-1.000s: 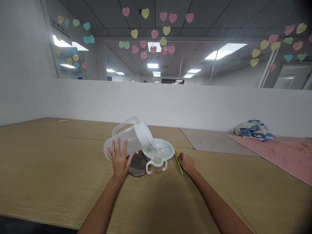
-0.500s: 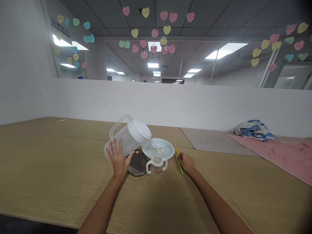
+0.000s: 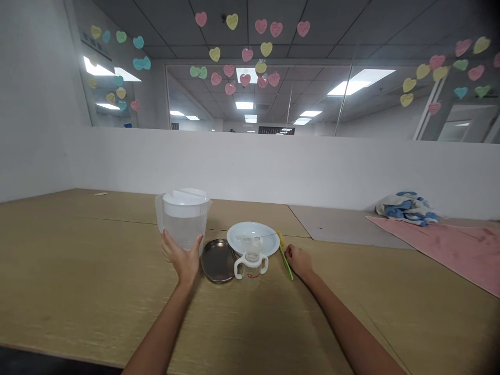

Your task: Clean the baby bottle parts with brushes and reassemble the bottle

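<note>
My left hand [image 3: 183, 258] is wrapped round the lower front of a translucent white plastic pitcher [image 3: 186, 224], which stands nearly upright with its white lid on and its handle to the left. Right of it lies a round dark metal pan [image 3: 219, 262]. A clear baby bottle [image 3: 251, 264] with two white handles and an open neck stands in front of a white plate [image 3: 253, 227]. Clear and whitish pieces [image 3: 253, 242] on the plate are too small to name. My right hand [image 3: 298, 260] rests closed on the table, beside a thin green-and-yellow utensil [image 3: 286, 262].
A pink cloth [image 3: 445, 245] lies on the table [image 3: 97, 281] at the right. On its far edge sits a crumpled blue-and-white cloth [image 3: 408, 208]. A white wall [image 3: 234, 161] with a window above closes off the back.
The pitcher, tilted toward the bottle before, has come upright and moved left and down with my left hand. My right hand has stayed in place.
</note>
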Motion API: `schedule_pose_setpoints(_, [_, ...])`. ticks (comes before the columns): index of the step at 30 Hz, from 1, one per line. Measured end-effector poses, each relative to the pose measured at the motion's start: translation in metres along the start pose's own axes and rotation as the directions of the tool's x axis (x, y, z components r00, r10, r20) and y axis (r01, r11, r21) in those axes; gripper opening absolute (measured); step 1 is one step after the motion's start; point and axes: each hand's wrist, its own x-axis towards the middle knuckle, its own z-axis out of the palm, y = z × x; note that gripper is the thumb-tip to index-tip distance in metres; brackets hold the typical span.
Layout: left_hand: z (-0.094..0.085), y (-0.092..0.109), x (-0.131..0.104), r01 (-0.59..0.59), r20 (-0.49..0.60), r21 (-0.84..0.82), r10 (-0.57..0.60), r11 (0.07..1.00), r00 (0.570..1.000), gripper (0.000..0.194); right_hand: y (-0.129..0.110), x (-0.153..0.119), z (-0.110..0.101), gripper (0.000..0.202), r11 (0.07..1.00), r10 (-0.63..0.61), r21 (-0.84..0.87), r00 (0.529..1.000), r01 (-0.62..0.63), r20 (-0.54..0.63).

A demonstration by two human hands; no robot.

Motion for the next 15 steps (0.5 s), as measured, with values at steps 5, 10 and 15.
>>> schedule_pose_setpoints(5, [-0.0005,0.0029,-0.0006,0.084,-0.011,-0.008,-0.084,0.996,0.996,0.093,0.0006,0.0004,0.0001,0.020,1.000,-0.006,-0.004,1.000,0.006,0.010])
schedule_pose_setpoints(10, [-0.0016,0.0054,-0.0019,0.073,-0.016,-0.016,-0.073,0.997,0.997,0.092,-0.0002,0.0005,0.0001,0.022,1.000,0.002,-0.016,1.000,-0.002,0.007])
schedule_pose_setpoints(15, [-0.0025,0.0077,-0.0032,0.101,0.010,-0.023,-0.101,0.995,0.995,0.093,-0.0022,-0.0016,-0.0022,0.023,1.000,-0.001,-0.019,1.000,0.001,0.007])
